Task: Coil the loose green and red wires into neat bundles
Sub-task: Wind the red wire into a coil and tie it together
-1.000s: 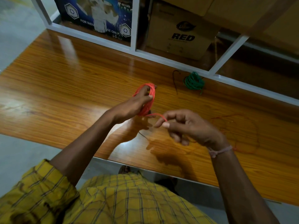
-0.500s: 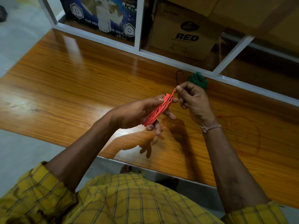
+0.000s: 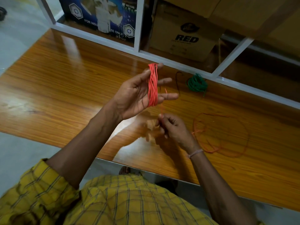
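Observation:
My left hand (image 3: 133, 96) is raised above the wooden table (image 3: 73, 82), palm toward me and fingers spread straight. A red wire coil (image 3: 153, 85) is wound round those fingers. From the coil a thin red strand drops to my right hand (image 3: 175, 129), which pinches it just below the left hand. The remaining loose red wire (image 3: 212, 151) lies in wide loops on the table to the right of that hand. A coiled green wire bundle (image 3: 196, 82) sits near the table's back edge, apart from both hands.
A short dark wire piece (image 3: 177, 80) lies beside the green bundle. A white frame rail (image 3: 178, 62) borders the table at the back, with a cardboard box (image 3: 185, 38) and a blue box (image 3: 103, 13) behind it. The table's near edge runs just below my arms.
My left hand has turned palm up and spread its fingers with the coil on them. My right hand dropped from the coil's top to below the left hand, trailing the strand.

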`<state>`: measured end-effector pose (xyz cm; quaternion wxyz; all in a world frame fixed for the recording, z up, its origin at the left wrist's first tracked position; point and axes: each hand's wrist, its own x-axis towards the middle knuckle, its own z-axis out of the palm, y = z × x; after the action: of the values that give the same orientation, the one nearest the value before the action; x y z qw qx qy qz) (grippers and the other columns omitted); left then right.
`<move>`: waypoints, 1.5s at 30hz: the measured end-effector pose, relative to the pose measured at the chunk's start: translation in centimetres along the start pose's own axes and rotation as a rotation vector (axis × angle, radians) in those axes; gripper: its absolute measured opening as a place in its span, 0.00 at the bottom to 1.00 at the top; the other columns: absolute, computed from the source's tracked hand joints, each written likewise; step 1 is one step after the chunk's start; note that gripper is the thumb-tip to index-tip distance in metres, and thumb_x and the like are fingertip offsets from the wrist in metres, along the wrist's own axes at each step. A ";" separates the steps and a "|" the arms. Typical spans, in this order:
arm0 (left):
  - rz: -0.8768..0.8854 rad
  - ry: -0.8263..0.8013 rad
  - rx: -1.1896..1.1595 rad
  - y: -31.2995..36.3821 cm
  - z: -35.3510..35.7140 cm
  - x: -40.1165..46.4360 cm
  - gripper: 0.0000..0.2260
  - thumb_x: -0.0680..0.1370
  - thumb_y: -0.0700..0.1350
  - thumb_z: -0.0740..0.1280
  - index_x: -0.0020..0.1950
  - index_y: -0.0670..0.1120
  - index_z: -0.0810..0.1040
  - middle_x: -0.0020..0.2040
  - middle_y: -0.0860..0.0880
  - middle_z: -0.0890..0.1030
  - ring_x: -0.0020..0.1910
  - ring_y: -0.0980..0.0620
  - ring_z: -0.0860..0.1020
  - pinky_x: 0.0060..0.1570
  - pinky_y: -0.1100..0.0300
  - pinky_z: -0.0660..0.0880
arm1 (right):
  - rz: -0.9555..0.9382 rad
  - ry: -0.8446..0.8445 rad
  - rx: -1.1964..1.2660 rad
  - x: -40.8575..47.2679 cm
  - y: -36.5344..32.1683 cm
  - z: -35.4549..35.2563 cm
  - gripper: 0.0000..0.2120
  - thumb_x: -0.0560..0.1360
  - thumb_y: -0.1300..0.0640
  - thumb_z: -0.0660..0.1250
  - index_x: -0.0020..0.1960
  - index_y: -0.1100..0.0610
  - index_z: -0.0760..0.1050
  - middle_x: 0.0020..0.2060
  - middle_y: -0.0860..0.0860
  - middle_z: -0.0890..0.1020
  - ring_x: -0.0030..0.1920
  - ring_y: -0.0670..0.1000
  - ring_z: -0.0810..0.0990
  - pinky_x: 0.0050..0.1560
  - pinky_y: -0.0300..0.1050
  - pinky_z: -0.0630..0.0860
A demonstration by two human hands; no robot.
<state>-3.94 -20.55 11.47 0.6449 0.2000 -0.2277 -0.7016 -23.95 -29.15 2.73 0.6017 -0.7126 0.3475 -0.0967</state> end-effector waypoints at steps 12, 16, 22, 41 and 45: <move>0.052 0.340 0.820 -2.1 -1.4 1.2 0.24 0.90 0.51 0.54 0.86 0.57 0.52 0.85 0.47 0.56 0.63 0.41 0.84 0.65 0.46 0.81 | -0.049 -0.371 -0.189 -5.2 -9.3 -3.4 0.05 0.82 0.56 0.72 0.51 0.58 0.79 0.30 0.61 0.77 0.26 0.57 0.75 0.24 0.44 0.73; -0.046 0.185 0.993 -2.4 -0.7 0.2 0.24 0.90 0.51 0.54 0.86 0.55 0.53 0.84 0.47 0.60 0.59 0.60 0.84 0.57 0.59 0.83 | -0.156 -0.330 -0.092 -3.9 -9.7 -6.8 0.06 0.79 0.58 0.73 0.50 0.62 0.80 0.28 0.61 0.73 0.24 0.54 0.71 0.21 0.40 0.66; -0.254 0.076 0.984 -1.7 0.4 -1.0 0.18 0.90 0.50 0.53 0.81 0.55 0.62 0.69 0.42 0.77 0.44 0.42 0.85 0.43 0.50 0.81 | -0.168 -0.283 0.504 -1.3 -9.0 -9.8 0.06 0.80 0.63 0.65 0.48 0.62 0.80 0.23 0.48 0.69 0.17 0.42 0.63 0.23 0.38 0.67; -0.098 -0.189 0.050 -0.5 0.1 -1.2 0.25 0.89 0.53 0.47 0.86 0.48 0.58 0.75 0.33 0.72 0.44 0.46 0.84 0.36 0.63 0.77 | 0.111 -0.167 0.317 -0.1 -1.3 -1.6 0.19 0.85 0.46 0.59 0.47 0.58 0.80 0.29 0.52 0.75 0.25 0.48 0.71 0.27 0.41 0.61; 0.066 -0.009 -0.008 0.4 0.2 -0.1 0.23 0.90 0.52 0.49 0.85 0.50 0.59 0.81 0.34 0.65 0.63 0.31 0.82 0.52 0.54 0.85 | 0.168 -0.351 0.152 -2.5 -1.8 0.3 0.20 0.88 0.50 0.55 0.53 0.64 0.78 0.30 0.58 0.74 0.25 0.53 0.73 0.28 0.40 0.72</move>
<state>-3.74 -20.51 11.86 0.6675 0.1867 -0.2342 -0.6817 -24.91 -27.31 5.01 0.7111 -0.6396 0.2871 0.0534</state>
